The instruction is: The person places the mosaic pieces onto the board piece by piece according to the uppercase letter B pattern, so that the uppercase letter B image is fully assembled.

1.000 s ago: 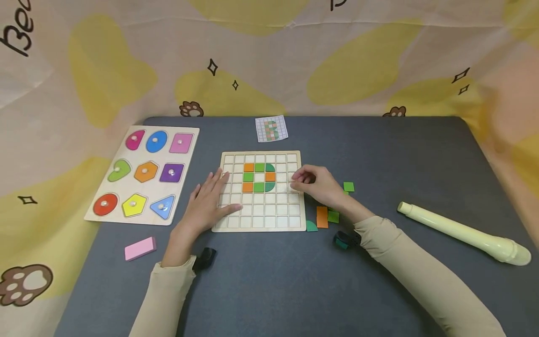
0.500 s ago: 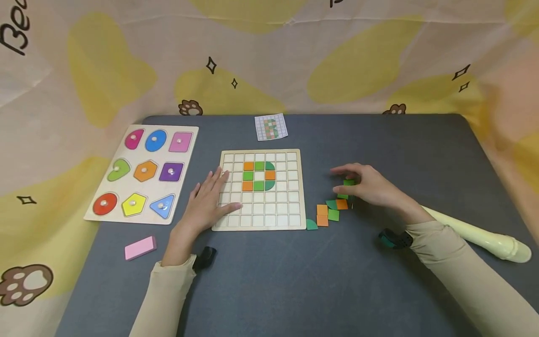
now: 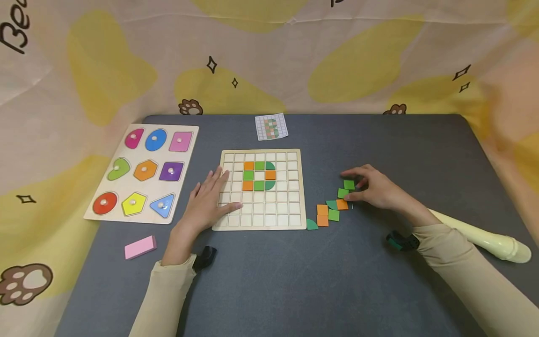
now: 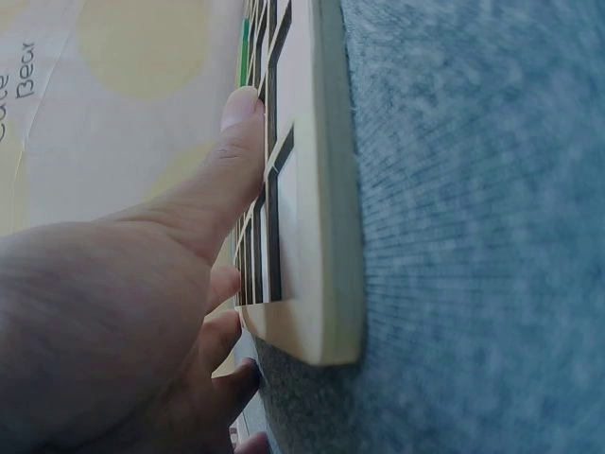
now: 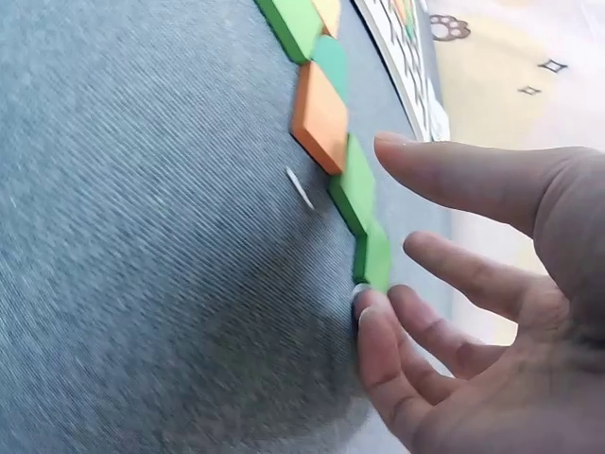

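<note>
My left hand rests on the left edge of a wooden grid board, fingers spread and thumb across its squares. On the board, orange, green and teal tiles form a small ring, with a green tile at its bottom middle. My right hand is beside a loose green tile and another green tile right of the board. In the right wrist view, the thumb and fingers stand apart, with fingertips close to the end green tile; whether they touch it I cannot tell.
Several more loose tiles, including an orange tile and a teal quarter-round tile, trail toward the board. A pattern card lies behind. Left are a shape-puzzle board and pink block; right, a pale yellow tube.
My right hand has moved from the grid board's right edge out to the green tiles, its thumb and fingers parting. My left hand and the tiles on the board look unchanged.
</note>
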A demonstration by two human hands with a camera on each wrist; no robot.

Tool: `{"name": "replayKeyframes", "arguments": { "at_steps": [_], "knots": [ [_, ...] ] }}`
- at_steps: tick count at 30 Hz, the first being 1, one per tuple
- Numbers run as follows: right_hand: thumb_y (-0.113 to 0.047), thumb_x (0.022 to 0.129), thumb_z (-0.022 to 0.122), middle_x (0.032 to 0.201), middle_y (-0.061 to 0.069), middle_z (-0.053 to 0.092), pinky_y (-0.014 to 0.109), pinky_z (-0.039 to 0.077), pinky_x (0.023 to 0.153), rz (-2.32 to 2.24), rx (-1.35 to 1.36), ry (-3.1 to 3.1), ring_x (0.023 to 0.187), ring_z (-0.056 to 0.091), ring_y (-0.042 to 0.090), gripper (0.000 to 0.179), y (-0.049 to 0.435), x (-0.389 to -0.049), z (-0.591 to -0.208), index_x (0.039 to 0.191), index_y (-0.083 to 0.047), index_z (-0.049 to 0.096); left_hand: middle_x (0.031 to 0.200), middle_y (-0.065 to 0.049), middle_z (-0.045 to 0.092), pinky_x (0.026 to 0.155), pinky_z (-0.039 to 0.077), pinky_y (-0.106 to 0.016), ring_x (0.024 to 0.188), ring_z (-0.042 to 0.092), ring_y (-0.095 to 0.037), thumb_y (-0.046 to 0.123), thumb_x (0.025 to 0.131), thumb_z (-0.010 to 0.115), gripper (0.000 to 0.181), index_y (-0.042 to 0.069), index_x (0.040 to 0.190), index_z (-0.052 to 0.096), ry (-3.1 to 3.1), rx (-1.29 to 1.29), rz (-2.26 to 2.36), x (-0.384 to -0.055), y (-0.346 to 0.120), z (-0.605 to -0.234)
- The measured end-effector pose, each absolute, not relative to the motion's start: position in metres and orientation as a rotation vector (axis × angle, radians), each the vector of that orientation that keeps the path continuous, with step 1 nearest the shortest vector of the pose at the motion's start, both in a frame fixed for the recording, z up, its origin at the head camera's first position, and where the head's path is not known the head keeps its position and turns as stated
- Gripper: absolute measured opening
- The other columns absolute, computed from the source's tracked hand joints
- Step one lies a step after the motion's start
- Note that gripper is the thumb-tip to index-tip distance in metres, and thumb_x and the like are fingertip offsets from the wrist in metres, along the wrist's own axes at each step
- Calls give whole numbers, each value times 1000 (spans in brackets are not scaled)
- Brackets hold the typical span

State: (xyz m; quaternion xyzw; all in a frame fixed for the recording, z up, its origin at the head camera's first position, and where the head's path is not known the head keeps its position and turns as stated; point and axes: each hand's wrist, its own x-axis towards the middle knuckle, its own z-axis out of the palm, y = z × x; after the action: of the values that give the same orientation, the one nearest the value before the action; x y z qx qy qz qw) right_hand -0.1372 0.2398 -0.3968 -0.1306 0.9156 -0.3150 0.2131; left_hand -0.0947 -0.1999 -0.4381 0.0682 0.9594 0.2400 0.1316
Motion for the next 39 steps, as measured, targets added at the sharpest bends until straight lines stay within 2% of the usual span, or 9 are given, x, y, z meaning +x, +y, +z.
{"name": "replayKeyframes", "arguments": {
  "at_steps": [6,15,20,26,31,39],
  "knots": [
    [-19,91,86,134,22,49,35,45,79,-918,-364,2537,104,59,31,63,232,-133,-402,146,-4,61,181,-9,2,130,3,-69,167,2,-38,51,97,74,103,13,172,15,2782,192,693,-95,-199,-437],
    [-6,91,82,123,22,54,34,47,77,-932,-408,2606,96,59,29,50,225,-131,-411,138,-2,66,181,-9,2,130,2,-69,167,1,-39,49,97,74,102,12,172,15,2783,191,699,-94,-200,-437],
    [-3,90,82,112,18,58,33,48,76,-952,-426,2647,91,59,27,40,222,-130,-414,129,-2,70,181,-9,2,130,2,-69,167,1,-39,48,97,74,102,12,172,15,2782,196,700,-94,-200,-437],
    [-4,93,80,92,11,66,24,46,69,-1057,-402,2685,81,58,21,22,212,-132,-415,114,-2,74,181,-9,2,129,3,-70,167,2,-39,49,97,74,102,12,172,15,2784,203,697,-94,-201,-437],
    [-7,91,83,92,13,69,21,49,68,-1173,-354,2674,79,61,21,19,191,-131,-414,106,-2,72,181,-9,2,129,2,-70,167,2,-38,49,97,74,102,12,172,15,2786,199,696,-94,-201,-436],
    [-2,89,83,93,12,75,21,57,74,-1316,-396,2602,81,71,19,12,149,-127,-424,98,-4,75,181,-9,3,130,2,-70,167,2,-38,48,97,75,102,13,172,15,2781,188,694,-95,-200,-437]
  ]
}}
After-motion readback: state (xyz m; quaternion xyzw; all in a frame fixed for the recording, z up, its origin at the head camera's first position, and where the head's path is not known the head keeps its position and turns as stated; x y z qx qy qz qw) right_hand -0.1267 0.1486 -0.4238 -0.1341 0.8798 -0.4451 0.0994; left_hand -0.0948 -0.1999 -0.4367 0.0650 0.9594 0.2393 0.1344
